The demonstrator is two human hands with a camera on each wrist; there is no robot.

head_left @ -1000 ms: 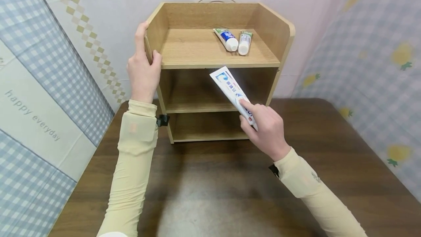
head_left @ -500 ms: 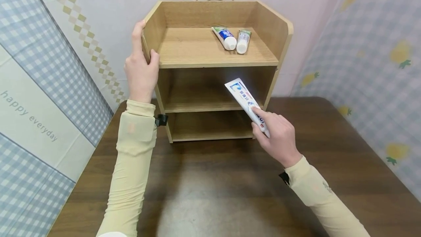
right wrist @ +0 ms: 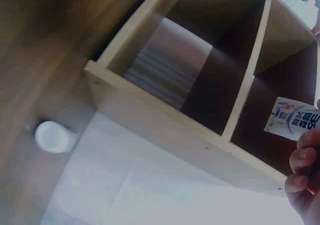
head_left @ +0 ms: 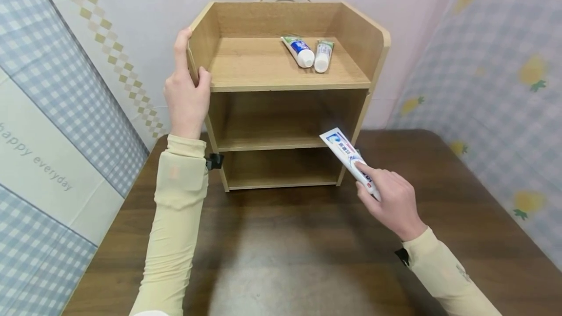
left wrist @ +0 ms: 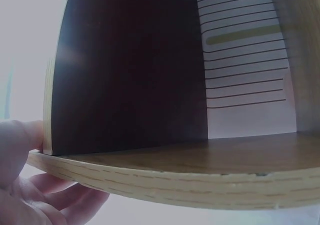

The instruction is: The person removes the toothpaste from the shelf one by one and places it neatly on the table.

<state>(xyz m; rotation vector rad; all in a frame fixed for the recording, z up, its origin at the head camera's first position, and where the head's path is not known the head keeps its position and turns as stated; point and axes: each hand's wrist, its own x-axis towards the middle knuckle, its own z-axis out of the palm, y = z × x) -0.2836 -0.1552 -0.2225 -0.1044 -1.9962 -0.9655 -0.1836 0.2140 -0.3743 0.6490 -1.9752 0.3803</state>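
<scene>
A wooden shelf unit (head_left: 281,85) stands on the table. My left hand (head_left: 188,96) grips the upper part of its left side panel; in the left wrist view the fingers of that hand (left wrist: 35,190) wrap round the panel's edge. A white and blue toothpaste tube (head_left: 347,154) is in my right hand (head_left: 391,196), pinched near its lower end. This tube slants up to the left, in front of the unit's lower right corner and apart from it. Two more toothpaste tubes, a blue and white one (head_left: 300,52) and a white one (head_left: 324,56), lie on the top shelf.
The brown table (head_left: 281,247) spreads out before the unit. In the right wrist view, a white capped object (right wrist: 52,136) is on the table beside the unit; its kind is unclear. Patterned cloth (head_left: 487,62) hangs at the right, more cloth (head_left: 48,160) at the left.
My right hand has moved down and to the right with the toothpaste tube, away from the middle opening. The left hand has kept its place on the side panel.
</scene>
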